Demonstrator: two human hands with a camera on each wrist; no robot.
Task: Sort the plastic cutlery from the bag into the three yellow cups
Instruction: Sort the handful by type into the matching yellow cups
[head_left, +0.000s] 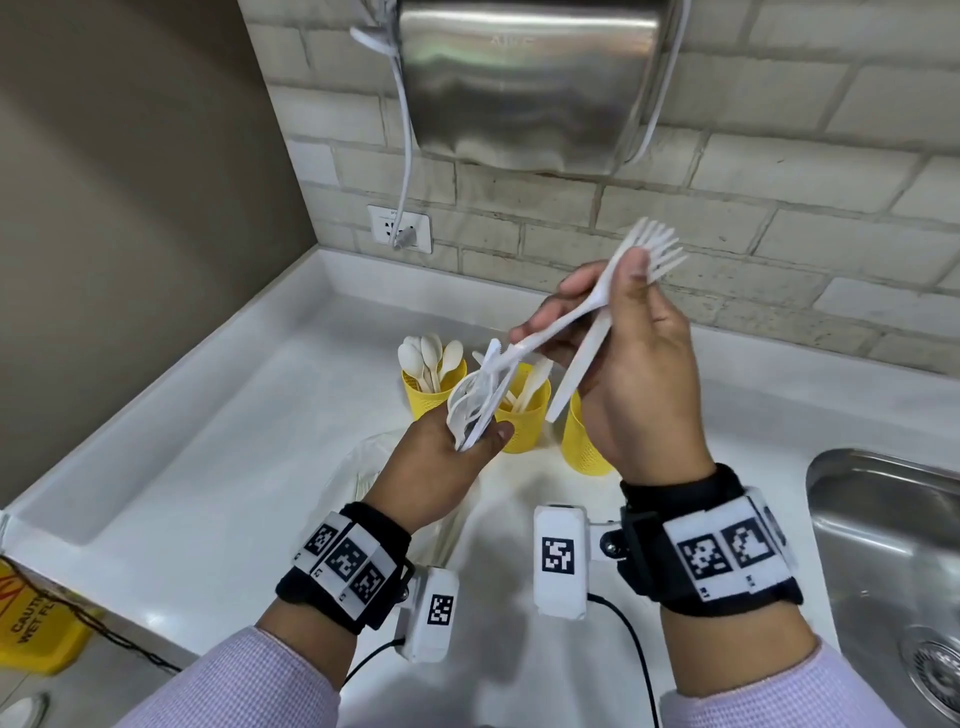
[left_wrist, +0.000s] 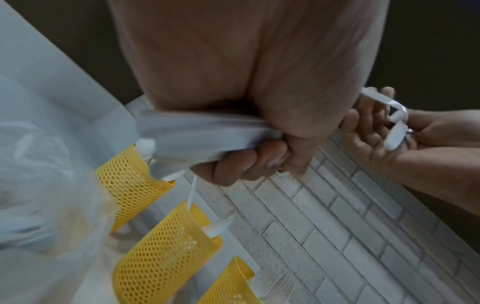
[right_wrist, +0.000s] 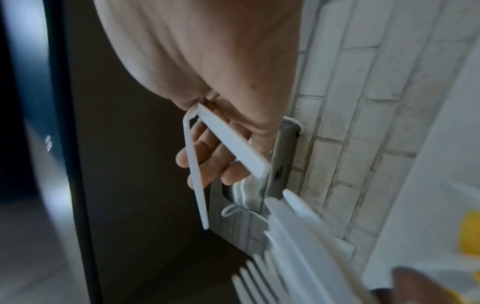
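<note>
Three yellow mesh cups stand in a row on the white counter. The left cup (head_left: 422, 395) holds spoons, the middle cup (head_left: 525, 423) holds knives, and the right cup (head_left: 581, 447) is partly hidden behind my right hand. My left hand (head_left: 480, 436) grips a bundle of white plastic cutlery (head_left: 475, 397) just above the cups; its fingers (left_wrist: 249, 164) curl round the bundle (left_wrist: 202, 133). My right hand (head_left: 608, 283) is raised higher and pinches two white forks (head_left: 655, 245), tines up toward the wall. Their handles (right_wrist: 233, 142) cross my palm. The clear plastic bag (head_left: 358, 470) lies under my left wrist.
A steel sink (head_left: 883, 545) is set into the counter at the right. A metal hand dryer (head_left: 524, 78) hangs on the brick wall above the cups, its cord running to an outlet (head_left: 400, 228). A yellow wet-floor sign (head_left: 36, 623) stands at lower left.
</note>
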